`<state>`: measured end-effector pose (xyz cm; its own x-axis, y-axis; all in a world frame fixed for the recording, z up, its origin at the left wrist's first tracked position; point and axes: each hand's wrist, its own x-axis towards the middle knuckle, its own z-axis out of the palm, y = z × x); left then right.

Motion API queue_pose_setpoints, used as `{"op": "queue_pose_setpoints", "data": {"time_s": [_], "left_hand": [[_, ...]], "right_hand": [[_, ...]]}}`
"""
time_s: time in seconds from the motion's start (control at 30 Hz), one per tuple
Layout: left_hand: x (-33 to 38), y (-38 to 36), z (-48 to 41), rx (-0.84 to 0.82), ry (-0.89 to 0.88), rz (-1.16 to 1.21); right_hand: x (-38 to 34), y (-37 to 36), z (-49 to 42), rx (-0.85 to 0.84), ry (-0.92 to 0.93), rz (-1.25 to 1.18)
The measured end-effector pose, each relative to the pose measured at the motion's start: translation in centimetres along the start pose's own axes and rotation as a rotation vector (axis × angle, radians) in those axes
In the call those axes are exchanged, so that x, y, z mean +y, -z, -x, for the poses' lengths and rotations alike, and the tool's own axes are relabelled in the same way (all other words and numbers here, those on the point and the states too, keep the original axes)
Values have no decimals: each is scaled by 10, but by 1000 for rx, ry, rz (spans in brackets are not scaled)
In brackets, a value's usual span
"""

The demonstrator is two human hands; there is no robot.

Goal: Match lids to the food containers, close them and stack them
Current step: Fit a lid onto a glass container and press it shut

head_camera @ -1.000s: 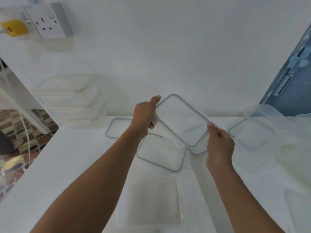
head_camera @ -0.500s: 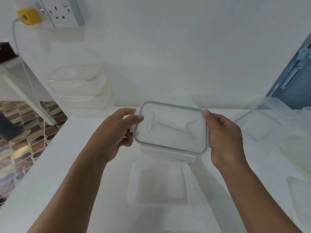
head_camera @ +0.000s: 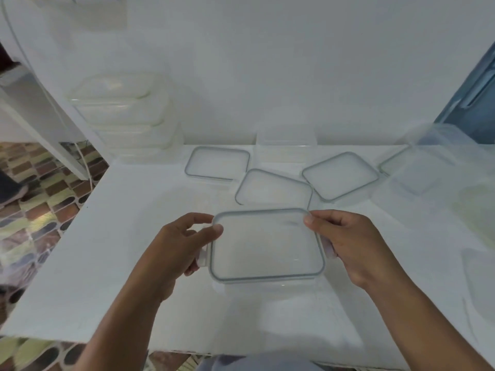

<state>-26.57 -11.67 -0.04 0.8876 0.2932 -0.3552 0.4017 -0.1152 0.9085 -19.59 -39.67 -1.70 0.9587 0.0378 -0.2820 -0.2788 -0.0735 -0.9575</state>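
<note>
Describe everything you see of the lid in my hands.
The lid is clear plastic, rectangular with rounded corners, a grey seal round its rim and a flap at each short side. It lies level over a clear container on the counter. The left hand and right hand grip its short sides, thumbs on top.

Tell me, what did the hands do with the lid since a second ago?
The left hand and right hand brought the lid down from the air, where it was tilted, and set it flat on the container. They keep hold of its two short ends. The loose lids behind and the stack at back left stayed put.
</note>
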Motion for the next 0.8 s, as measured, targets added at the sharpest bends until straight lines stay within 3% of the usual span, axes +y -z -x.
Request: {"op": "queue_pose_setpoints", "data": {"time_s": [0.23,0.6,0.8], "left_hand": [[-33,-16,-9,108,-51,-323],[-22,-9,-19,-49,2,-158],[-24,-6,-21,-29,5,-110]], "right_hand": [[27,-4,1,25,-28,156],[21,1,-1,-35,-27,238],[21,-1,-7,-35,-36,246]]}}
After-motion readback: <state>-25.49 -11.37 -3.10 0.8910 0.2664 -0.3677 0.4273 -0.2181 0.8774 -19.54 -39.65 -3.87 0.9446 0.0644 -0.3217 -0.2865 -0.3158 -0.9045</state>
